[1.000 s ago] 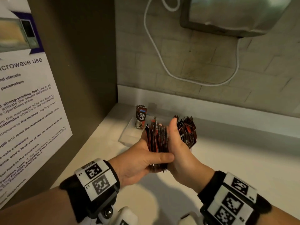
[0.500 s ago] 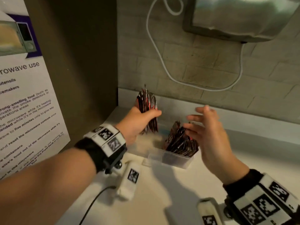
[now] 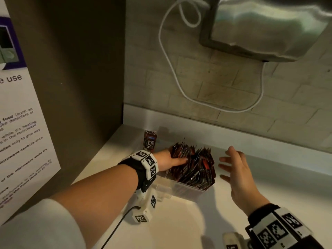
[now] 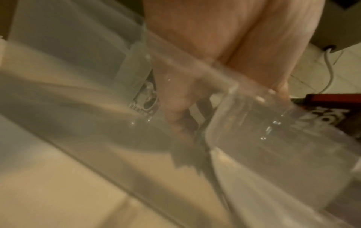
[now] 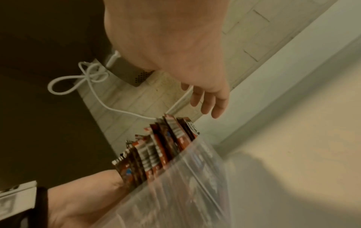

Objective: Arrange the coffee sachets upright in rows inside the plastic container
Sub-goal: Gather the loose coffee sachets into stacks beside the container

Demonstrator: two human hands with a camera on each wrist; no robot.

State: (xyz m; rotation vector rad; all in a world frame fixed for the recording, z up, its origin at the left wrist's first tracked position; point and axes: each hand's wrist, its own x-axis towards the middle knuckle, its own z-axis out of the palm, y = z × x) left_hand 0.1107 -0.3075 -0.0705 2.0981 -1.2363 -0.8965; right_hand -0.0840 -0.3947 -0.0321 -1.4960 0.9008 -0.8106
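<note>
A clear plastic container stands on the white counter near the left corner. Several dark red coffee sachets stand leaning inside it. My left hand reaches into the container's left part and grips a bundle of sachets, thumb laid across them. In the blurred left wrist view my fingers show through the container wall. My right hand hovers just right of the container, fingers spread and holding nothing. The right wrist view shows its fingers above the sachets. One sachet stands alone at the back left.
A dark side panel with a printed notice closes off the left. A tiled wall with a low ledge runs behind. A metal appliance and a white cable hang above.
My left hand has come down from above and lowered its bundle of sachets into the container. My right hand stayed open and drew slightly right of the container.
</note>
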